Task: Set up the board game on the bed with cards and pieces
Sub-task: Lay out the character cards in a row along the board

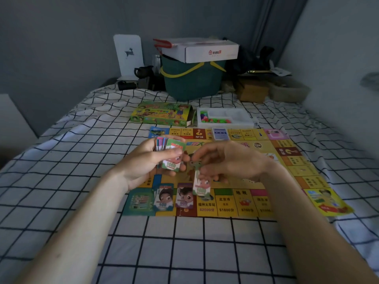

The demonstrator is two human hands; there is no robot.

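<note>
1. Nearest on the board (231,203), along its near edge, lie two sorted stacks of play money: a blue 100 pile (163,198) and just beside it a purple 500 pile (184,198).
2. Just past them, the right hand (231,160) pinches a single green note (202,186) by its top end; the note hangs upright, its lower end close to the board, right of the purple pile.
3. The left hand (143,160) grips the remaining deck of notes (169,153), fanned slightly, a green 1000 on its face.
4. The step in hand looks to be sorting money by value. The next move probably calls for laying the green note flat to start a third pile beside the purple one, then peeling off the next note.
5. Farther on, a blue card stack (221,133) rests on the board's far edge.
6. Beyond the board sit the game box (162,113) and a white tray (244,121) with coloured pieces (215,119) not yet set out.
</note>
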